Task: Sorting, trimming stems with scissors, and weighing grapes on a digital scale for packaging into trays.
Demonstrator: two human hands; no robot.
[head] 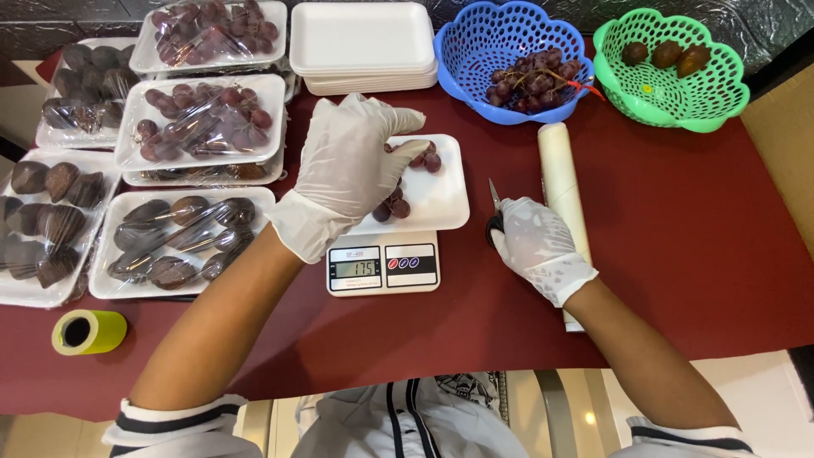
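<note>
My left hand (349, 161), in a white glove, rests on dark red grapes (398, 206) lying in a white foam tray (445, 195). That tray sits on a small white digital scale (383, 269). My right hand (537, 242), also gloved, grips black-handled scissors (493, 212) with the blade pointing up, just right of the tray. A white roll of wrap (560, 170) lies under and behind the right hand. Most of the grapes under my left palm are hidden.
A blue basket (475, 51) holds grapes, a green basket (721, 93) holds brown fruits. A stack of foam trays (363, 42) stands at the back. Wrapped trays of grapes (203, 119) and brown fruits (178, 242) fill the left. A yellow tape roll (89, 332) lies front left.
</note>
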